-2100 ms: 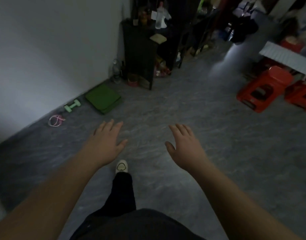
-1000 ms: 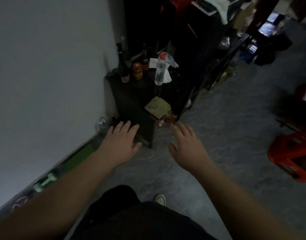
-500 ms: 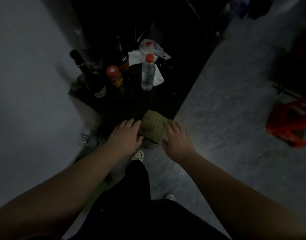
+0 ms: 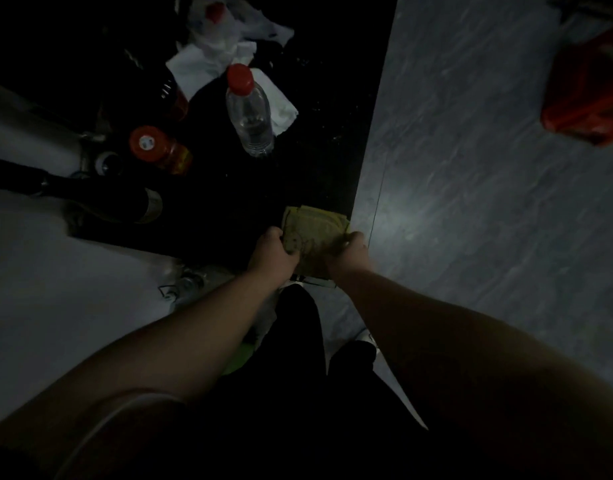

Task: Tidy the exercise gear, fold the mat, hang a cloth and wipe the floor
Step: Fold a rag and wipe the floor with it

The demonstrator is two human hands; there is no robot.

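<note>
A folded yellow-green cloth (image 4: 313, 230) lies at the near right corner of a low black cabinet top (image 4: 318, 161). My left hand (image 4: 272, 256) grips its left edge with the fingers curled. Over the cloth's right edge my right hand (image 4: 350, 252) is closed. The near part of the cloth is hidden behind both hands. A thin strip of the green mat (image 4: 241, 355) shows on the floor between my left forearm and my leg.
On the cabinet stand a clear plastic bottle with a red cap (image 4: 251, 112), an orange-lidded jar (image 4: 159, 150), dark glass bottles (image 4: 118, 199) and crumpled white paper (image 4: 225, 50). A white wall (image 4: 55, 289) is at the left, grey floor (image 4: 488, 202) at the right, a red stool (image 4: 589, 95) at the far right.
I walked up to the cabinet from the open floor. Both hands, open a moment ago beside the cloth, have closed on its two edges.
</note>
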